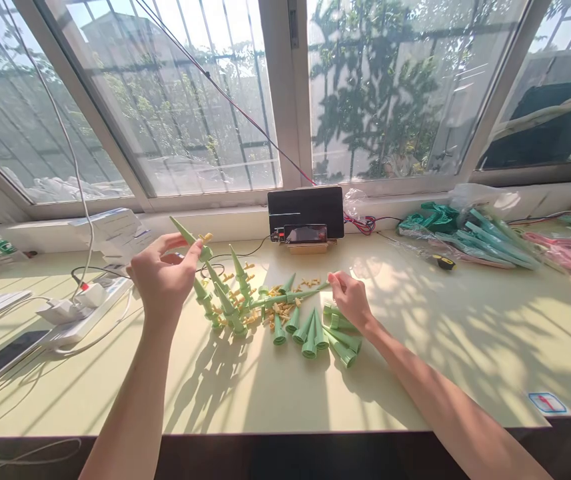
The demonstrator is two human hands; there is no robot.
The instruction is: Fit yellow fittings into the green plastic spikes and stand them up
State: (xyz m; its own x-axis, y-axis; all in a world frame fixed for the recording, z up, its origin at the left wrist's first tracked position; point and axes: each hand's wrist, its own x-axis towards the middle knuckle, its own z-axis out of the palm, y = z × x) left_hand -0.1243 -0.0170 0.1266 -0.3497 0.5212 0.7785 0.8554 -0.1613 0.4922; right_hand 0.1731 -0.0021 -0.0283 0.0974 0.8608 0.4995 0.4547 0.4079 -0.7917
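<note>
My left hand point(169, 270) is raised, its fingers pinching a green plastic watering spike point(184, 231) that tilts up to the left, with a small yellow valve at its wide end. Just below and to the right stand several green spikes point(228, 307) fitted with yellow valves, upright on their wide ends. My right hand point(349, 297) is closed around the end of a long thin green piece point(295, 294) reaching left over the pile. Loose yellow valves point(278, 317) lie at the middle. In front of them rest several green cone spikes point(309, 340), some pointing away from me.
A dark screen point(305, 207) with a phone point(305, 233) before it stands by the window. At left are a power strip point(90, 310), cables and a tablet point(2, 360). Bagged green parts point(485, 237) and a black-and-yellow tape measure point(444, 262) lie at right.
</note>
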